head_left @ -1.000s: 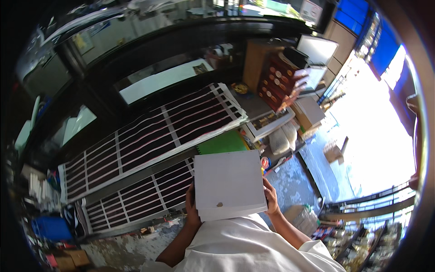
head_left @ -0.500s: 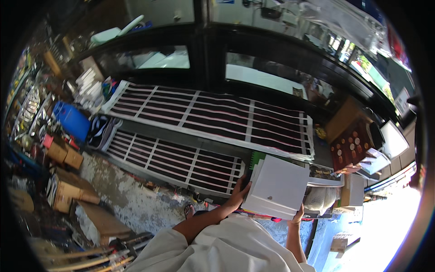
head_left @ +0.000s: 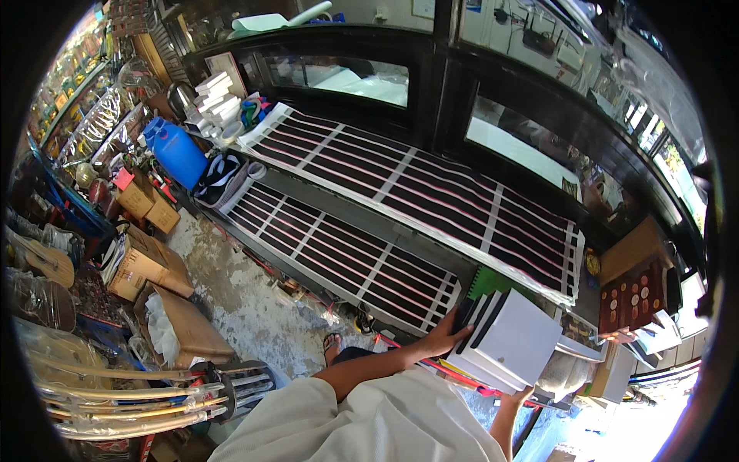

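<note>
A stack of flat white slabs with black edges [head_left: 512, 343] sits in front of me; whether they are books or boxes I cannot tell. My left hand [head_left: 446, 337] grips its left side, fingers against the dark edges. At the near right corner my right hand [head_left: 517, 397] holds it from below, its fingers partly hidden. Just behind the stack, a green spiral-bound notebook [head_left: 486, 282] lies on the lower shelf. Long dark sheets with white and pinkish stripes cover the upper shelf [head_left: 431, 196] and the lower step [head_left: 339, 250].
A blue plastic container [head_left: 175, 152] stands at the left, with white packets [head_left: 215, 100] behind it. Cardboard boxes [head_left: 150, 266] and wrapped bows or canes [head_left: 138, 396] crowd the left floor. At the right are a dark red board with round pieces [head_left: 633, 302] and a bagged bundle [head_left: 562, 375].
My view has turned, so the scene sits lower and further right, tilted. The stack, still in both hands, has tipped and now shows more of its dark left edges.
</note>
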The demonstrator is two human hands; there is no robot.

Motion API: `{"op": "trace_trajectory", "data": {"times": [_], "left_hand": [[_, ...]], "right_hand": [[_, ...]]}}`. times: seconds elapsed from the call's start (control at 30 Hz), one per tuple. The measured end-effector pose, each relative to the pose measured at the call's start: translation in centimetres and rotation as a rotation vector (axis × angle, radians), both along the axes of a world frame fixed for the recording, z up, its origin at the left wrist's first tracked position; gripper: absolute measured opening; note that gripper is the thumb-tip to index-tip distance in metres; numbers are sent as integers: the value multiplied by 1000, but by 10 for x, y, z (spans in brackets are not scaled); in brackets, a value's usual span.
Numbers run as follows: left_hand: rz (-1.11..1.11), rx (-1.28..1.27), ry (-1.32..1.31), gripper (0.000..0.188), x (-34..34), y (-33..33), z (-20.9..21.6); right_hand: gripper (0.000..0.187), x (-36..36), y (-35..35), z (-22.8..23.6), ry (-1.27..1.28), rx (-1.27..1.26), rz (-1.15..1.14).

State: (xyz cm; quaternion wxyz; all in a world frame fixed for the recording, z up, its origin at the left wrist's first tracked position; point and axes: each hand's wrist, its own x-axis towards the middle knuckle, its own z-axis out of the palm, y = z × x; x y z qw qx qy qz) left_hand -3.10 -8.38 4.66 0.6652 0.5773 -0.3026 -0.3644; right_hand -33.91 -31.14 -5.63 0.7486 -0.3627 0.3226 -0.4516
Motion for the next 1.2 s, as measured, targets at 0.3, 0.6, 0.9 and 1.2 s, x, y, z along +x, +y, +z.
{"op": "trace_trajectory", "data": {"times": [0.3,0.6,0.9,1.2], "left_hand": [[-261,282,302,85,33,68,-3],[129,305,345,46,103,236,-43],[885,271,705,19,269,431,-68],[1164,515,470,32,491,611,-109]], "right_hand": [[78,23,124,80,432,1067,-466],[85,42,141,93,-55,886,9],[42,100,236,67,502,586,260],[44,208,295,4,550,415,51]]}}
